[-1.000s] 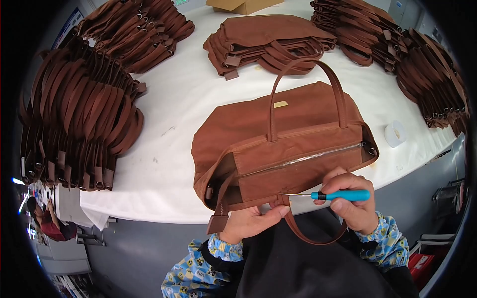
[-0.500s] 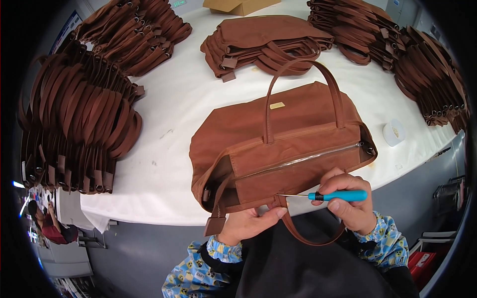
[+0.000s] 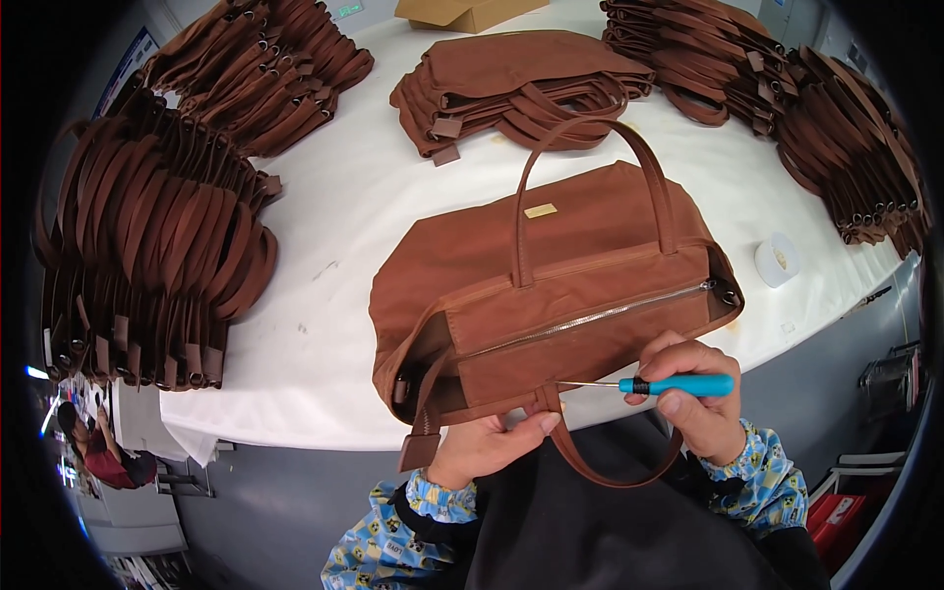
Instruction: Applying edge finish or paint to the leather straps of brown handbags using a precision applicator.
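A brown bag (image 3: pixel 560 285) lies at the near edge of the white counter (image 3: pixel 334 226). The left hand (image 3: pixel 487 447) pinches its near handle base, and the right hand (image 3: pixel 693 393) has its grip closed around a blue-handled tool (image 3: pixel 678 384), tip touching the bag. Stacks of brown bags (image 3: pixel 147 256) lie left, far and right.

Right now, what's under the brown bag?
The bag lies on the white table; its near edge overhangs, with the left hand beneath. Whatever lies between bag and table is covered.
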A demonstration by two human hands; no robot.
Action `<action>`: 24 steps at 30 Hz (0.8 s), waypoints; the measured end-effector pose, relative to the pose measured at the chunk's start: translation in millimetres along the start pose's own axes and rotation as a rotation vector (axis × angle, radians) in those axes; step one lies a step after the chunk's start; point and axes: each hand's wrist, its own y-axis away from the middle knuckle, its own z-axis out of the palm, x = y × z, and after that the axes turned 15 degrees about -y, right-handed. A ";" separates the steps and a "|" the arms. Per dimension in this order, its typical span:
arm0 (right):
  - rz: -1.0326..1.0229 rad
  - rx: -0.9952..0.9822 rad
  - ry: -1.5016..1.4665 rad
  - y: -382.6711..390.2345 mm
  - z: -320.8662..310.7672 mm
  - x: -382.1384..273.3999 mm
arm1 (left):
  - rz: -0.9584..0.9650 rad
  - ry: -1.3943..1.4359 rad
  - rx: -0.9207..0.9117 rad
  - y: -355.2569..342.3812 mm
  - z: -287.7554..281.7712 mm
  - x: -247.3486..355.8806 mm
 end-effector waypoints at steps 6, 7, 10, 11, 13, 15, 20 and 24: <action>0.008 0.054 -0.043 1.8 -1.2 1.4 | -0.037 0.041 0.015 0.3 0.8 -0.6; 0.007 0.054 -0.042 1.8 -1.5 1.4 | -0.035 0.055 0.009 0.1 0.7 -0.5; 0.017 0.044 -0.033 2.0 -1.5 0.1 | -0.043 0.068 -0.001 1.1 0.0 -2.0; 0.016 0.046 -0.033 1.8 -1.6 -0.2 | -0.052 0.066 -0.004 1.4 -0.1 -2.8; 0.005 0.011 0.005 1.2 -2.0 -0.7 | -0.046 0.071 -0.002 1.9 0.4 -3.3; 0.002 0.005 0.014 0.8 -2.4 -0.2 | -0.040 0.076 -0.001 2.3 0.1 -4.0; 0.003 0.013 0.020 1.4 -1.5 0.7 | -0.084 0.094 -0.010 2.5 -0.2 -4.2; 0.019 0.025 0.012 1.2 -0.7 0.9 | -0.067 0.094 0.011 2.5 0.5 -3.4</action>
